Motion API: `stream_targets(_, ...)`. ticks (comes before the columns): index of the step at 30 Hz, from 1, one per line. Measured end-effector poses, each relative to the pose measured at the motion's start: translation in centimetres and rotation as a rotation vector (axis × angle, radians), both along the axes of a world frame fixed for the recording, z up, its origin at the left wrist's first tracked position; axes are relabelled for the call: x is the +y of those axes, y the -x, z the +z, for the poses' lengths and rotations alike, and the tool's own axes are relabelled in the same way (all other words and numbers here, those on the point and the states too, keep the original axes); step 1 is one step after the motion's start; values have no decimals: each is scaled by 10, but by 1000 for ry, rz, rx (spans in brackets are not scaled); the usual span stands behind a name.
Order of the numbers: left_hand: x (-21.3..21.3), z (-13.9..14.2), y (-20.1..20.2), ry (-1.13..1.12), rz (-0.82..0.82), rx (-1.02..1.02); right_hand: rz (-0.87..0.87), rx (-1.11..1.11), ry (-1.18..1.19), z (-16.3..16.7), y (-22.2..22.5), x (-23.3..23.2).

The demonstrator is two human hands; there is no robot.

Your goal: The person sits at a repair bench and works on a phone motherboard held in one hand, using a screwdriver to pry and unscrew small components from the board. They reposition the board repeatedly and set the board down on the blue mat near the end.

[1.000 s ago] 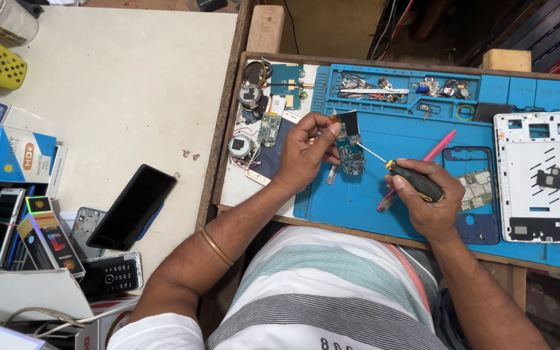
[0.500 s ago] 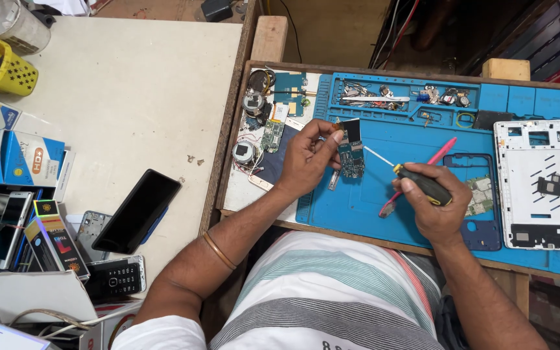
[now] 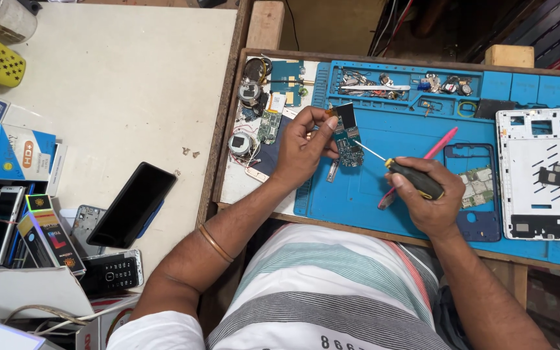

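Your left hand [image 3: 303,146] pinched a small circuit board [image 3: 346,139] by its left edge, fingers closed on it, holding it just above the blue mat [image 3: 384,194] near the mat's left edge. Your right hand [image 3: 429,198] was wrapped tight around the black handle of a screwdriver [image 3: 406,175], its thin shaft angled up-left so the tip met the board's lower right side. A pink tool [image 3: 432,155] lay on the mat behind your right hand, partly hidden by it. Near the mat's right side sat a dark blue phone frame [image 3: 452,162] with a green board [image 3: 478,185] inside, and at the right edge a white tablet shell [image 3: 542,168]. Loose parts filled the tray [image 3: 396,84] along the mat's far edge. On the white table [image 3: 131,84] to your left, a black phone [image 3: 132,204] lay face up near the front edge, beside boxes [image 3: 14,152] and a keypad phone [image 3: 111,272].
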State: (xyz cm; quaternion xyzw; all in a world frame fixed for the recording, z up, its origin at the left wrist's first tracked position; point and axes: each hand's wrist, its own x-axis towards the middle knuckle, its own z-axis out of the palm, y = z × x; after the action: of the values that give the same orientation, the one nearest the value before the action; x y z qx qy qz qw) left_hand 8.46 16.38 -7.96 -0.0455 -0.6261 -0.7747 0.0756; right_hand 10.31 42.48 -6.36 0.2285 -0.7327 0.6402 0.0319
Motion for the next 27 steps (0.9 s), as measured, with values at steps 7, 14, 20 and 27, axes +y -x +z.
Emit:
stream_targets(7, 3, -3, -1, 27, -17, 2, 60, 36, -114, 2, -1, -3)
stream_targets(14, 2, -4, 0, 60, -31, 16, 29, 10, -83, 1, 0, -4)
stream_targets(20, 2, -5, 0, 57, -21, 19, -14, 133, -216, 3, -1, -4)
stream_targets(27, 3, -3, 0, 66, -7, 11, -27, 176, -229, 8, -4, -5)
